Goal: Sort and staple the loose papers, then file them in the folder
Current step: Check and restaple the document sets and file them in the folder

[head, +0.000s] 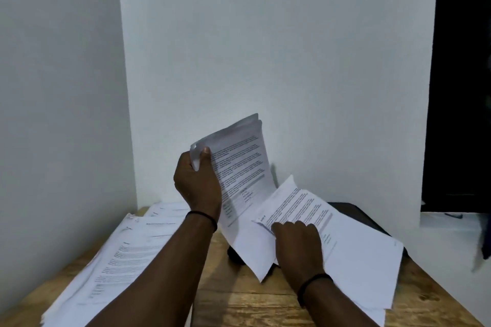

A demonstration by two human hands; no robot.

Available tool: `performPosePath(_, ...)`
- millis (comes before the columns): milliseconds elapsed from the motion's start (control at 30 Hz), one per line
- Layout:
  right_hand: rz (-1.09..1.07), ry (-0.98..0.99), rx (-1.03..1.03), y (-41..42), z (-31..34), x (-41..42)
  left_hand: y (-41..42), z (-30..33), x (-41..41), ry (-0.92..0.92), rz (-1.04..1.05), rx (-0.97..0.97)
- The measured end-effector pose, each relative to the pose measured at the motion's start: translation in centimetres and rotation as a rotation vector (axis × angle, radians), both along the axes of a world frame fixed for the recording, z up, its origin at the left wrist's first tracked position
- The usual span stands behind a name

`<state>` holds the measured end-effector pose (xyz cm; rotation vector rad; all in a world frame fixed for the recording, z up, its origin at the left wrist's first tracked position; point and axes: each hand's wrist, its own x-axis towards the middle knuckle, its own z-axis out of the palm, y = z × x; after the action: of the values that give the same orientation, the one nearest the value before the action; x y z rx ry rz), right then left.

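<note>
White printed sheets are held up as a raised bundle [240,167] by the left hand [198,183], with the thumb pressed on the front near the top left corner and the other fingers hidden behind the paper. The lower edge of this bundle hangs down over the bare wooden table [239,297] and touches or overlaps the second lot of paper. That second lot, a slanted stack of white printed pages [353,241], lies at the right side of the table and is gripped at its near left edge by the right hand [297,244], whose fingers are curled over the edge. A long spread of further printed pages [125,255] is laid along the left side of the table, reaching its near edge. A small dark object [235,255] is partly seen under the raised bundle; it cannot be told whether it is the stapler. A dark flat item [356,211] is seen behind the right stack, perhaps the folder.

Several risks are judged from here. The raised bundle is pinched only at one corner, so sheets may slide out and mix with the right stack. The left spread may be pushed off the table by the forearm. The order may be lost if both lots are moved together.
</note>
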<state>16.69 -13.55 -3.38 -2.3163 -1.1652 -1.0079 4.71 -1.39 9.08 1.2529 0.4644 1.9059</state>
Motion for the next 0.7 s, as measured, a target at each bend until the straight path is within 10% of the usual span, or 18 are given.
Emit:
performPosePath(333,0.153,0.029,-0.052,-1.3,-1.7,-0.3,-0.2,6.1,-7.0,-0.053,-0.045,0.124)
performPosePath(533,0.514,0.593,0.550,0.2,8.9,-7.6,-0.6,8.7,-11.1,-0.035,-0.082,0.191)
performPosePath(700,0.608,0.637,0.844,0.0,16.7,-11.0,-0.4,9.8,-13.8,-0.011,-0.187,0.177)
